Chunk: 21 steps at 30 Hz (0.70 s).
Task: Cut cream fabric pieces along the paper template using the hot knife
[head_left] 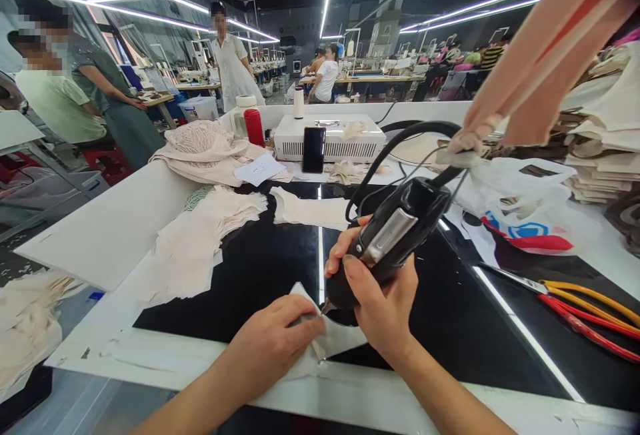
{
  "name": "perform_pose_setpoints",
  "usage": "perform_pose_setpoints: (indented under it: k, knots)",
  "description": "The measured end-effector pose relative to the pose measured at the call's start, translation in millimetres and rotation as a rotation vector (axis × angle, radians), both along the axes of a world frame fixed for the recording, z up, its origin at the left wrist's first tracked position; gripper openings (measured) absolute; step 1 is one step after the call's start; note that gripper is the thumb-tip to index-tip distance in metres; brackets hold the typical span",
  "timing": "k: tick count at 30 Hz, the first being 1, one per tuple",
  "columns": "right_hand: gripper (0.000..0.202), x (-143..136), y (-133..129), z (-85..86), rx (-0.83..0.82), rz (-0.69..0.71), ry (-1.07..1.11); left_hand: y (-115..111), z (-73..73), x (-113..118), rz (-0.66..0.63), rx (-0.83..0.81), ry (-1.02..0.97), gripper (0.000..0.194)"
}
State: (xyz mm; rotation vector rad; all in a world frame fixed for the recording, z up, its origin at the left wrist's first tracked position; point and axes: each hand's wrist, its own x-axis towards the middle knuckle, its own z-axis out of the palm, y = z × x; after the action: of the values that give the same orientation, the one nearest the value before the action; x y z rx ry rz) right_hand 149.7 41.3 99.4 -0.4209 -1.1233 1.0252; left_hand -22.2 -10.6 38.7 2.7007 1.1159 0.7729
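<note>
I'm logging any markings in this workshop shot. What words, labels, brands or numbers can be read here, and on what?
No text here can be read.
White paper slip on the fabric pile: faint marks, too small.
Plastic bag: red and blue print, no legible words.
Sign on the far pillar: blurred.

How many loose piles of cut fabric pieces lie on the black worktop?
2: a big fanned pile of fabric pieces at the left edge, a smaller pile mid-table behind the hands. More may be hidden by the tool.
</note>
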Motion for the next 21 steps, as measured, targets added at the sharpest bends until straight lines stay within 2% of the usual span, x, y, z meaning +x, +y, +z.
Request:
perform_pose_setpoints:
  k: [15, 21]
  knots:
    - [0.036, 31.3, -24.1, 1.2, -0.027, 0.013, -0.004, -1.0, 1.1, -3.0, 0.008, -0.010, 0.021, 0.023]
    - [0.035, 35.1, -29.2, 0.3, -0.013, -0.020, 0.006, -5.3, 9.5, 8.0, 0.023, 0.008, 0.003, 0.022]
